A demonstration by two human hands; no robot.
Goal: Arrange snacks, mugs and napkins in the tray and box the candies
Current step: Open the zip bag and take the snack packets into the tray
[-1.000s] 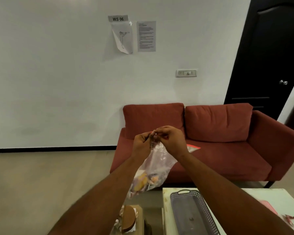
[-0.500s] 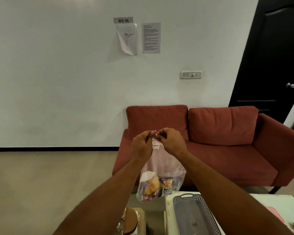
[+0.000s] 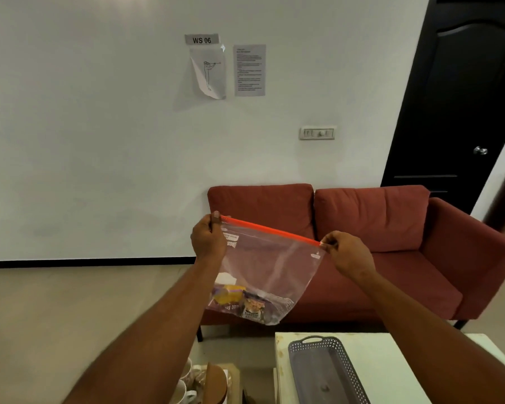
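Hanging in mid-air in the head view, a clear zip-top plastic bag (image 3: 274, 266) is stretched between both hands by its orange-red seal strip (image 3: 268, 228). The left hand (image 3: 207, 240) pinches the strip's left end with thumb and curled fingers clamped on it. The right hand (image 3: 349, 252) pinches the right end, which sits slightly lower, so the strip slopes down toward that grip. From the pictures I cannot tell whether the seal is closed or parted.

Several colourful snack packets (image 3: 239, 301) are bunched in the bag's bottom corner, straight below the left grip; the rest of the bag under the right grip is see-through film.

Behind both grips stands a red fabric two-seat sofa (image 3: 370, 223) against a white wall. Below the right grip, a grey perforated plastic tray with a loop handle (image 3: 327, 371) lies on a white table (image 3: 391, 348); the right forearm crosses in front of the table's right part and hides it. Below the left grip, at the bottom edge and just beside the left forearm, are white ceramic mugs (image 3: 184, 386) and a brown rounded wooden piece (image 3: 216, 383), both cut off by the frame. Far right of the right grip is a black door (image 3: 464, 97).
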